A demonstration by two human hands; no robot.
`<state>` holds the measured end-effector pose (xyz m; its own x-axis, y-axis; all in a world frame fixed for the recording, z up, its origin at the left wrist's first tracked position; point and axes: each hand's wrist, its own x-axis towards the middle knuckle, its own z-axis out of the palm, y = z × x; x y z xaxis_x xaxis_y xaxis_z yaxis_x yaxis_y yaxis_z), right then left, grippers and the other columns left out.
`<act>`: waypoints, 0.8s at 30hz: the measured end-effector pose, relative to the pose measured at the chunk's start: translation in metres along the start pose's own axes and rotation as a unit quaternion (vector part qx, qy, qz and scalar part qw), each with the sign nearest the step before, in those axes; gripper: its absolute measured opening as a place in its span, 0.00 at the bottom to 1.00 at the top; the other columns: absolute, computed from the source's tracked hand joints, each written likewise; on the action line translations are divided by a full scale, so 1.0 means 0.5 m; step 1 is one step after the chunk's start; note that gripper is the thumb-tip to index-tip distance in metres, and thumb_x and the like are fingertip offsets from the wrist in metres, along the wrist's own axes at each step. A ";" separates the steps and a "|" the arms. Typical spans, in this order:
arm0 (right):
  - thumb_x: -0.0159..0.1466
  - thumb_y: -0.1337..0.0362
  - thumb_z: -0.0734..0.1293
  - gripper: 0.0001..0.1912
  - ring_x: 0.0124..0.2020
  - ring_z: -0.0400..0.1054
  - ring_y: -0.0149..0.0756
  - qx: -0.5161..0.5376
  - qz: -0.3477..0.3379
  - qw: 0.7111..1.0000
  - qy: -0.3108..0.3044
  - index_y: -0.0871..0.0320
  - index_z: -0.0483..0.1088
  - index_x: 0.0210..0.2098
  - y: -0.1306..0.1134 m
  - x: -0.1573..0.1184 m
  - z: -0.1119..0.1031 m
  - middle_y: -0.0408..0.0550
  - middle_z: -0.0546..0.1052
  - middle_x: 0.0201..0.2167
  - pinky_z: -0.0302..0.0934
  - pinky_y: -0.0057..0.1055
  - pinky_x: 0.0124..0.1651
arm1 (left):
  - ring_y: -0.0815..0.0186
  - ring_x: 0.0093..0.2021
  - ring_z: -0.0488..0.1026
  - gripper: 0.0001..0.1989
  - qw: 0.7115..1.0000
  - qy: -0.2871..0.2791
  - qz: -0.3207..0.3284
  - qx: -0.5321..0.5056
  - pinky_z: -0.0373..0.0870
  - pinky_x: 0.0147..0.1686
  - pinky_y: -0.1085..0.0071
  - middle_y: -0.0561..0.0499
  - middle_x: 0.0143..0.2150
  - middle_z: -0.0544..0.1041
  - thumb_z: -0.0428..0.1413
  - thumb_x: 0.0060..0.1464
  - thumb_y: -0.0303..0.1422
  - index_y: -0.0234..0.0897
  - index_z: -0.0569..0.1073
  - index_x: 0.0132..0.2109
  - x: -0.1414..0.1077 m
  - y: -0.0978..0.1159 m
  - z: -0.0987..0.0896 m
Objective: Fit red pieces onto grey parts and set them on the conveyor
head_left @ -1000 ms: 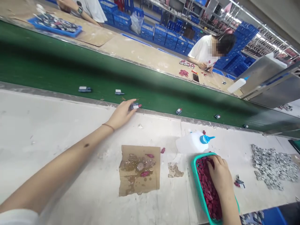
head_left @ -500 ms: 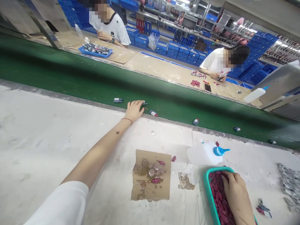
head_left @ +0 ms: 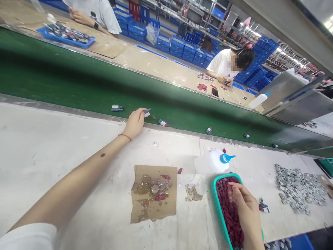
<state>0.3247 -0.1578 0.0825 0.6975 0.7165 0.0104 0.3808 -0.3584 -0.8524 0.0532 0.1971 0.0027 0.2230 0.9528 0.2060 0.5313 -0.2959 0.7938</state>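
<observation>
- Fingers of the left hand are closed on a small grey-and-white piece, at the near edge of the green belt.
- Fingers of the right hand are bent together over the turquoise basket, which holds many dark red pieces; the fingertips are blurred, so I cannot tell if one piece is between them.
- On the belt, one grey piece with white top lies to the left of the left hand, and one red-tipped piece lies near it, to the right. Three more pieces are spread farther along to the right.
- On the white counter, between both hands and closer to the person, lies a brown cardboard sheet, wet in places. It carries a round metallic thing and two red pieces.
- A white bottle with blue nozzle lies on its side just behind the basket.
- To the right of the basket there is a small grey, white and red piece, and farther right a wide heap of greyish pieces.
- Across the belt, a co-worker in white bends over small pieces; at upper left, another person's white sleeve is near a blue tray filled with grey pieces.
</observation>
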 end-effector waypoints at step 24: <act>0.73 0.58 0.54 0.19 0.21 0.66 0.34 -0.087 -0.333 0.883 -0.318 0.53 0.65 0.28 -0.062 -0.059 0.371 0.43 0.72 0.20 0.58 0.29 0.25 | 0.59 0.41 0.77 0.20 0.853 -0.173 -0.227 -0.437 0.72 0.42 0.64 0.45 0.38 0.81 0.66 0.47 0.44 0.36 0.72 0.43 -0.362 0.064 -0.079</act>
<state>0.1796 -0.0569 0.0115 -0.1783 0.9746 0.1357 0.7043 0.2227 -0.6741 -0.0025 0.0178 0.0132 0.4638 0.8343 -0.2979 -0.1519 0.4062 0.9011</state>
